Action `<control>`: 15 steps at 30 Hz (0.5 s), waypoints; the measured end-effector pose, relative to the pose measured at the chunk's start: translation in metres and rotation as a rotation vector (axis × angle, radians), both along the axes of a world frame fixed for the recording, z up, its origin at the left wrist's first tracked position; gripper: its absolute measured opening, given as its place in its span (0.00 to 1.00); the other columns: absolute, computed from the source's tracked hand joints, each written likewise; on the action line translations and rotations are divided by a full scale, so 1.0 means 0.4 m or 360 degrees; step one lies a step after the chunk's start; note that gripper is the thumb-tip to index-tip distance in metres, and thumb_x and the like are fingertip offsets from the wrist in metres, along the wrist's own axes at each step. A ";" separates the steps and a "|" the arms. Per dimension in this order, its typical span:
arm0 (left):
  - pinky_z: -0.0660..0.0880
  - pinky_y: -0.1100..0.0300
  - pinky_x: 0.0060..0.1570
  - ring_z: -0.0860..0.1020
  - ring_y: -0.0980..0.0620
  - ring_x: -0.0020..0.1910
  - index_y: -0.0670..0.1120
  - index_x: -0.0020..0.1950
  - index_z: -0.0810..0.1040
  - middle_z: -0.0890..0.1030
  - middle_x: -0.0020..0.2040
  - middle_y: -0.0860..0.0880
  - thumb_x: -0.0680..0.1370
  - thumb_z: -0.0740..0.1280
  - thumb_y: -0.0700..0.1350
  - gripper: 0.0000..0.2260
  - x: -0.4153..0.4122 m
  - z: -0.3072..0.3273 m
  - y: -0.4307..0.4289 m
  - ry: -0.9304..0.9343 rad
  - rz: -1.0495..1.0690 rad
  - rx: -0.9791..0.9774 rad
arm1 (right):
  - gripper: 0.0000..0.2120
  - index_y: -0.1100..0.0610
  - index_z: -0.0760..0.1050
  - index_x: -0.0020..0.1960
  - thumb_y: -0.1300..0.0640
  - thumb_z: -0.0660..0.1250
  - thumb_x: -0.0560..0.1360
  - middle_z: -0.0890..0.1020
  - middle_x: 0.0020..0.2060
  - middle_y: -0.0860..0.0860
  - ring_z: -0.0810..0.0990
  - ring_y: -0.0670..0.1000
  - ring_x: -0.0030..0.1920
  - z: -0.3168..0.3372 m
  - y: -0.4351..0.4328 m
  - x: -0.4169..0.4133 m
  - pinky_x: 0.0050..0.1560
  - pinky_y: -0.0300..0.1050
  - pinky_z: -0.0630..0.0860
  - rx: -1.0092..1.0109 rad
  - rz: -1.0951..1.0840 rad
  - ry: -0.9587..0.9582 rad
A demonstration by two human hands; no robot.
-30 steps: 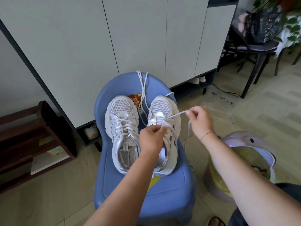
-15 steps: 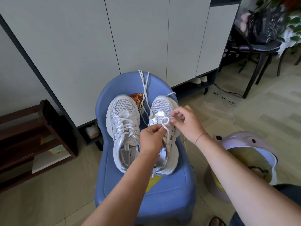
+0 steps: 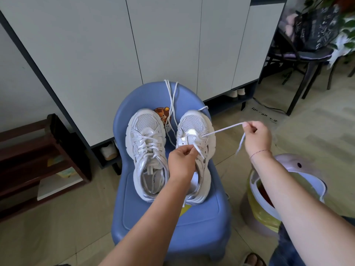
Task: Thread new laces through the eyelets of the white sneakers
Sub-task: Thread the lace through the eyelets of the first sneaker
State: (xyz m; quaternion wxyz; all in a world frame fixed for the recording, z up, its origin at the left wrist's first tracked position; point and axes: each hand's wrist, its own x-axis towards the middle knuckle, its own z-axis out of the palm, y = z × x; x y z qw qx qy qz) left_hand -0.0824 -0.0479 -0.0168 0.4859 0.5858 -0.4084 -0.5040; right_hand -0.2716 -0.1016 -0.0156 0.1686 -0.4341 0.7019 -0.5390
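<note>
the right hand [image 3: 256,138], pinching the lace [image 3: 222,129], now pulls clear of the half-laced sneaker [image 3: 194,123] on the blue chair [image 3: 172,227], drawing it taut through an eyelet while the left hand [image 3: 182,162] pinches the other strand; that eyelet looks threaded.

We saw a blue plastic chair [image 3: 201,227] in front of white cupboards [image 3: 163,45], a dark wooden rack [image 3: 63,143] to the left, a lined bin [image 3: 251,223] to the right.
</note>
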 end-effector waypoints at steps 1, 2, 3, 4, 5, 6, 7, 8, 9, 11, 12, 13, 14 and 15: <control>0.63 0.65 0.23 0.62 0.57 0.19 0.46 0.36 0.79 0.68 0.20 0.55 0.77 0.67 0.40 0.09 -0.002 -0.001 0.001 -0.0013 0.0000 -0.0006 | 0.11 0.65 0.76 0.53 0.58 0.62 0.78 0.76 0.42 0.54 0.73 0.53 0.43 0.001 0.003 0.000 0.46 0.43 0.69 0.0008 0.0039 -0.0009; 0.62 0.65 0.23 0.61 0.57 0.19 0.45 0.37 0.80 0.67 0.20 0.55 0.77 0.67 0.40 0.09 -0.003 -0.001 0.002 -0.0025 -0.0001 -0.0013 | 0.10 0.63 0.76 0.53 0.57 0.62 0.78 0.76 0.43 0.54 0.74 0.53 0.44 0.007 0.009 0.013 0.46 0.42 0.68 0.0015 0.0138 -0.0006; 0.62 0.66 0.22 0.61 0.57 0.19 0.43 0.38 0.80 0.67 0.19 0.55 0.77 0.67 0.40 0.08 -0.004 -0.002 0.002 -0.0035 -0.0001 -0.0019 | 0.09 0.61 0.76 0.52 0.57 0.62 0.78 0.77 0.44 0.53 0.75 0.53 0.45 0.010 0.014 0.032 0.45 0.41 0.68 0.0030 0.0272 0.0010; 0.62 0.66 0.21 0.61 0.57 0.19 0.42 0.40 0.81 0.67 0.19 0.55 0.77 0.67 0.41 0.07 -0.004 -0.002 0.003 -0.0045 -0.0001 -0.0024 | 0.07 0.59 0.76 0.51 0.56 0.63 0.77 0.77 0.45 0.53 0.75 0.52 0.45 0.012 0.021 0.054 0.43 0.40 0.68 0.0053 0.0426 0.0032; 0.62 0.67 0.21 0.61 0.57 0.19 0.41 0.41 0.81 0.67 0.19 0.54 0.77 0.67 0.41 0.07 -0.003 -0.003 0.003 -0.0053 0.0000 -0.0026 | 0.06 0.57 0.75 0.50 0.55 0.64 0.77 0.77 0.45 0.53 0.75 0.50 0.44 0.012 0.027 0.078 0.42 0.39 0.69 0.0094 0.0569 0.0051; 0.62 0.67 0.21 0.61 0.56 0.19 0.40 0.42 0.81 0.67 0.20 0.54 0.78 0.67 0.41 0.07 -0.002 -0.003 0.003 -0.0056 0.0004 -0.0030 | 0.05 0.56 0.75 0.49 0.55 0.65 0.76 0.77 0.44 0.52 0.75 0.49 0.43 0.012 0.034 0.099 0.41 0.38 0.69 0.0135 0.0699 0.0059; 0.62 0.67 0.21 0.62 0.56 0.19 0.39 0.42 0.81 0.67 0.20 0.53 0.78 0.66 0.41 0.07 -0.001 -0.003 0.003 -0.0056 0.0010 -0.0036 | 0.06 0.56 0.75 0.49 0.54 0.66 0.76 0.77 0.44 0.51 0.75 0.48 0.43 0.008 0.039 0.118 0.41 0.36 0.69 0.0165 0.0791 0.0054; 0.62 0.67 0.21 0.62 0.56 0.19 0.38 0.43 0.81 0.67 0.20 0.53 0.78 0.66 0.41 0.08 0.000 -0.002 0.003 -0.0052 0.0012 -0.0042 | 0.07 0.56 0.74 0.50 0.54 0.67 0.75 0.77 0.43 0.50 0.75 0.46 0.43 0.004 0.044 0.132 0.41 0.35 0.70 0.0176 0.0840 0.0041; 0.62 0.67 0.21 0.62 0.56 0.19 0.38 0.43 0.81 0.67 0.20 0.53 0.78 0.66 0.40 0.08 0.000 -0.001 0.004 -0.0052 0.0009 -0.0044 | 0.09 0.55 0.74 0.51 0.53 0.69 0.74 0.77 0.43 0.49 0.75 0.44 0.42 -0.002 0.047 0.142 0.41 0.34 0.70 0.0174 0.0847 0.0029; 0.63 0.67 0.21 0.62 0.55 0.19 0.38 0.44 0.81 0.67 0.19 0.53 0.79 0.65 0.40 0.08 0.003 0.000 0.004 -0.0071 -0.0008 -0.0051 | 0.11 0.54 0.74 0.50 0.51 0.71 0.72 0.78 0.39 0.48 0.75 0.43 0.39 -0.012 0.049 0.158 0.41 0.35 0.70 0.0150 0.0808 0.0028; 0.63 0.67 0.21 0.63 0.54 0.20 0.38 0.44 0.81 0.68 0.20 0.53 0.79 0.64 0.40 0.08 0.004 -0.001 0.004 -0.0081 -0.0014 -0.0050 | 0.11 0.54 0.74 0.48 0.51 0.72 0.71 0.78 0.37 0.47 0.74 0.43 0.38 -0.015 0.049 0.164 0.40 0.36 0.70 0.0141 0.0782 0.0038; 0.63 0.67 0.22 0.63 0.53 0.21 0.38 0.44 0.81 0.68 0.21 0.52 0.79 0.64 0.39 0.08 0.005 -0.002 0.003 -0.0088 -0.0017 -0.0049 | 0.10 0.54 0.74 0.47 0.51 0.72 0.71 0.77 0.36 0.47 0.74 0.43 0.36 -0.017 0.047 0.168 0.38 0.35 0.70 0.0133 0.0750 0.0053; 0.63 0.66 0.22 0.63 0.53 0.22 0.37 0.44 0.81 0.68 0.22 0.51 0.79 0.64 0.39 0.08 0.006 -0.003 0.003 -0.0089 -0.0020 -0.0050 | 0.09 0.54 0.74 0.46 0.52 0.72 0.71 0.77 0.34 0.46 0.74 0.42 0.35 -0.017 0.044 0.172 0.38 0.36 0.70 0.0123 0.0719 0.0074; 0.63 0.66 0.22 0.63 0.53 0.22 0.37 0.44 0.81 0.68 0.22 0.51 0.79 0.64 0.39 0.08 0.006 -0.003 0.004 -0.0084 -0.0023 -0.0047 | 0.08 0.54 0.74 0.44 0.52 0.72 0.71 0.76 0.33 0.46 0.73 0.42 0.34 -0.018 0.040 0.176 0.37 0.36 0.70 0.0114 0.0696 0.0114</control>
